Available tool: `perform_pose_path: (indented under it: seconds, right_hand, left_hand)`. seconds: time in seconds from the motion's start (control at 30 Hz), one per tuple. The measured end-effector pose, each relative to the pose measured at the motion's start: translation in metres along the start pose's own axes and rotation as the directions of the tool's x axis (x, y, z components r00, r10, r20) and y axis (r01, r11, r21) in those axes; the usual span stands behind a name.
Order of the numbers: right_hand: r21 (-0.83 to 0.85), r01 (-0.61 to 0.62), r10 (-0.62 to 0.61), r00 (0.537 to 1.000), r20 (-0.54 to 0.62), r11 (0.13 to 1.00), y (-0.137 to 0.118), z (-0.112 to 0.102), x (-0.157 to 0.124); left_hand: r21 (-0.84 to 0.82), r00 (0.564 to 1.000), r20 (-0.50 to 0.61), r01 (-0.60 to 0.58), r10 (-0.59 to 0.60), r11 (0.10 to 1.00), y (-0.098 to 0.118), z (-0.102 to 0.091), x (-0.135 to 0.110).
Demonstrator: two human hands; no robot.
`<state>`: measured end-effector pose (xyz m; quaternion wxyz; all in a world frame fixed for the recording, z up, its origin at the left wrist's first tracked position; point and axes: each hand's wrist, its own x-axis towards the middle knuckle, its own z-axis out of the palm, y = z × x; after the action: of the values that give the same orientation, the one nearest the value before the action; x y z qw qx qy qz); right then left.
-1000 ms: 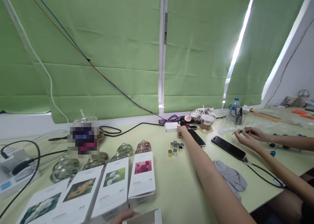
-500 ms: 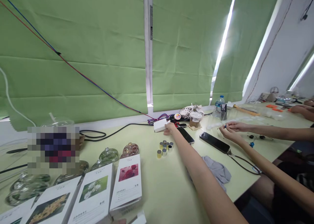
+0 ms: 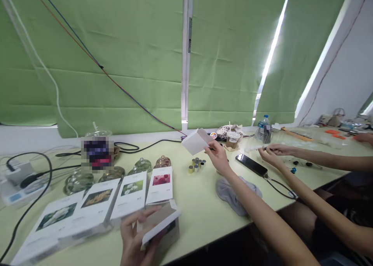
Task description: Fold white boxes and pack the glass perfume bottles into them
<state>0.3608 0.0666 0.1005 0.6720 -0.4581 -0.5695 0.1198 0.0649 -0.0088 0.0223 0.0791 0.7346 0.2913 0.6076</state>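
Low in the head view, my left hand (image 3: pixel 135 233) is closed around a small white box (image 3: pixel 163 229) whose top end is open with a flap raised. My right hand (image 3: pixel 217 155) pinches a folded white card or paper piece (image 3: pixel 196 141) above the far part of the table. Just below that piece stands a cluster of small gold and silver caps (image 3: pixel 196 165). Several white boxes with flower pictures (image 3: pixel 129 194) lie in a row left of my hands. Behind them sit rounded glass bottles, one green (image 3: pixel 140 165) and one pinkish (image 3: pixel 162 162).
A grey cloth (image 3: pixel 237 194) and a black phone (image 3: pixel 251 164) lie to the right, near another person's hands (image 3: pixel 271 151). A drink cup (image 3: pixel 233 139) and water bottle (image 3: pixel 263 128) stand at the back. Cables and a power strip (image 3: pixel 21 190) occupy the left.
My right hand has lifted the white piece off the table and brought it nearer. My left hand has come into fuller view with the open box. The view has shifted left.
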Motion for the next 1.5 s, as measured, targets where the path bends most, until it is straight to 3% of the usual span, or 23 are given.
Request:
perform_pose_path:
  seconds: [0.2, 0.33, 0.43, 0.57, 0.8, 0.97, 1.13, 1.5]
  right_hand:
    - [0.283, -0.131, 0.117, 0.991, 0.067, 0.95, -0.063, -0.001, -0.066]
    - [0.444, -0.243, 0.154, 0.962, 0.227, 0.862, -0.093, 0.017, -0.092]
    - [0.476, -0.29, 0.123, 0.928, 0.352, 0.83, -0.102, 0.031, -0.104]
    - [0.409, -0.278, 0.07, 0.888, 0.455, 0.869, -0.105, 0.035, -0.112]
    - [0.112, -0.075, 0.007, 0.857, 0.516, 0.991, -0.112, 0.008, -0.102]
    - [-0.08, 0.104, -0.028, 0.763, 0.646, 0.991, -0.126, -0.004, -0.091]
    - [-0.116, 0.222, -0.066, 0.673, 0.737, 0.968, -0.137, -0.005, -0.085]
    - [-0.159, 0.245, -0.028, 0.618, 0.785, 0.956, -0.138, -0.007, -0.075]
  left_hand:
    - [-0.04, 0.982, 0.126, -0.137, 0.141, 0.99, 0.01, -0.012, -0.003]
    - [-0.042, 0.952, 0.218, -0.21, 0.214, 0.977, 0.013, -0.02, -0.005]
    - [-0.019, 0.955, 0.201, -0.221, 0.22, 0.975, 0.017, -0.022, -0.004]
    - [0.047, 0.964, 0.126, -0.242, 0.234, 0.969, 0.019, -0.022, -0.003]
    - [0.074, 0.97, 0.127, -0.217, 0.207, 0.973, 0.011, -0.019, -0.006]
    - [0.066, 0.972, 0.137, -0.2, 0.19, 0.978, 0.008, -0.018, -0.01]
    - [0.055, 0.977, 0.107, -0.189, 0.183, 0.98, 0.013, -0.019, -0.007]
    - [0.03, 0.979, 0.033, -0.201, 0.2, 0.979, 0.021, -0.019, -0.004]
